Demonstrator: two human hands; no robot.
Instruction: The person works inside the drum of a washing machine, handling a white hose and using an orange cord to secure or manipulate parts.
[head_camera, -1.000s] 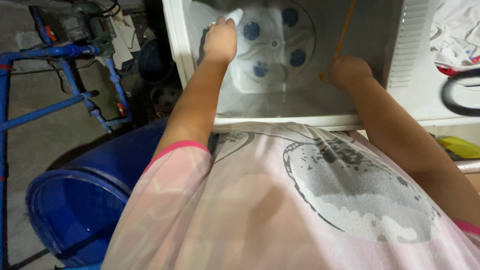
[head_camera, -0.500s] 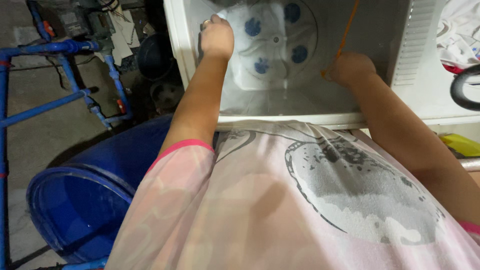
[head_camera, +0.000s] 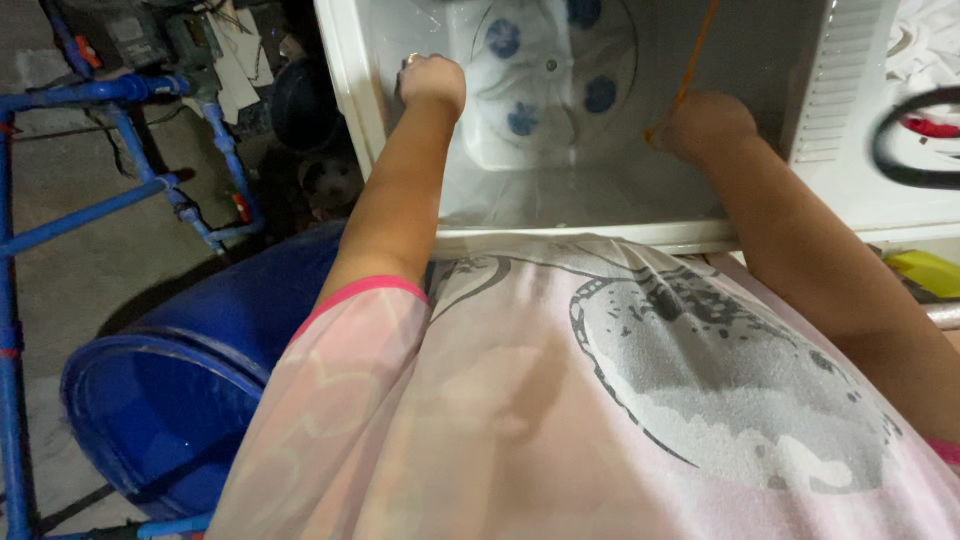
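I lean over a white washing-machine tub (head_camera: 560, 195) with a round pulsator (head_camera: 555, 70) marked by blue spots at its bottom. My left hand (head_camera: 432, 82) is curled into a fist against the tub's left inner wall, and a small white piece (head_camera: 410, 59) shows at its fingertips. My right hand (head_camera: 705, 125) is inside the tub on the right, closed on a thin orange cord (head_camera: 692, 55) that runs up out of view. My pink shirt hides the tub's near edge.
A blue plastic barrel (head_camera: 170, 400) lies on its side at the lower left, beside a blue pipe frame (head_camera: 110, 205) on the concrete floor. A vented white panel (head_camera: 835, 80), a black ring (head_camera: 900, 160) and a yellow object (head_camera: 925, 272) are on the right.
My left hand has slid from the edge of the pulsator leftwards to the tub's side wall. My right hand has kept its hold on the orange cord.
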